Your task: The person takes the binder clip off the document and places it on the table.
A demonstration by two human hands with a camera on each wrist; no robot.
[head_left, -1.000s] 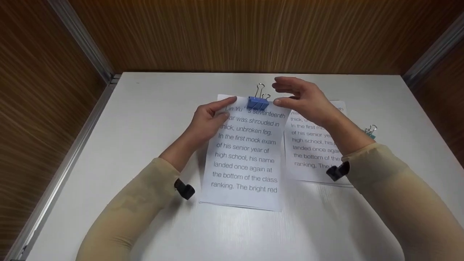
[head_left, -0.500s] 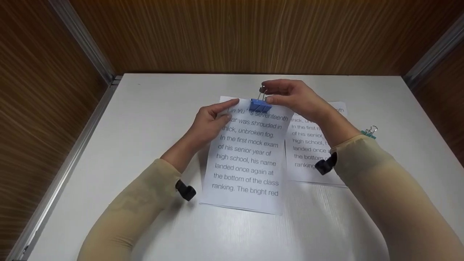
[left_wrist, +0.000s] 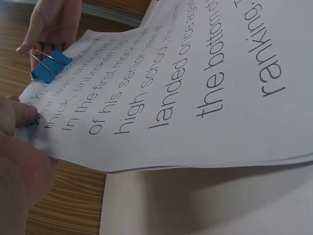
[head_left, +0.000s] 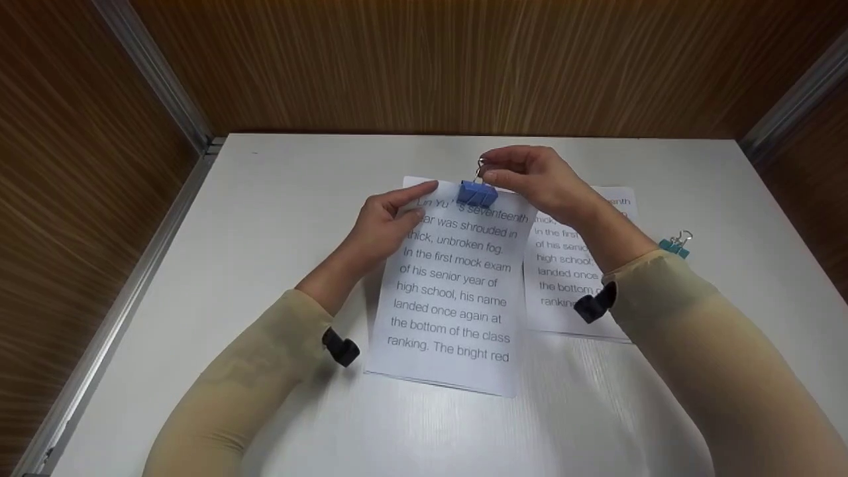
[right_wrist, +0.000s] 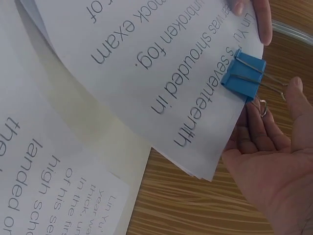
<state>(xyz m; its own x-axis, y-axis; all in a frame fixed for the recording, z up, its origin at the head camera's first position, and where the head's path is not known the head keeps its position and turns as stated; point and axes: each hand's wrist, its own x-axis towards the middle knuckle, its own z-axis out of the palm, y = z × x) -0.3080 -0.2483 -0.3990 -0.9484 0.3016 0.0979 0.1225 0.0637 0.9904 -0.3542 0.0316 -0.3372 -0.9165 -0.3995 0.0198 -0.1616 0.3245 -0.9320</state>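
Observation:
A stack of printed sheets (head_left: 454, 285) lies in the middle of the white table (head_left: 278, 199). A blue binder clip (head_left: 476, 193) is clamped on its top edge. My right hand (head_left: 487, 173) pinches the clip's wire handles between thumb and fingers. In the right wrist view the thumb (right_wrist: 298, 98) lies on one handle of the blue clip (right_wrist: 243, 78) and the fingers curl under the other. My left hand (head_left: 414, 199) presses straight fingers on the stack's top left corner. The left wrist view shows the blue clip (left_wrist: 49, 66) and the sheets (left_wrist: 195, 83) bowed up off the table.
A second stack of printed sheets (head_left: 576, 265) lies to the right, partly under my right forearm. A teal binder clip (head_left: 676, 244) sits beyond it near the right edge. Wood-grain walls (head_left: 464, 66) enclose the table on three sides.
My right hand moved left from hovering open beside the blue clip and closed on its wire handles. The left hand stayed on the corner.

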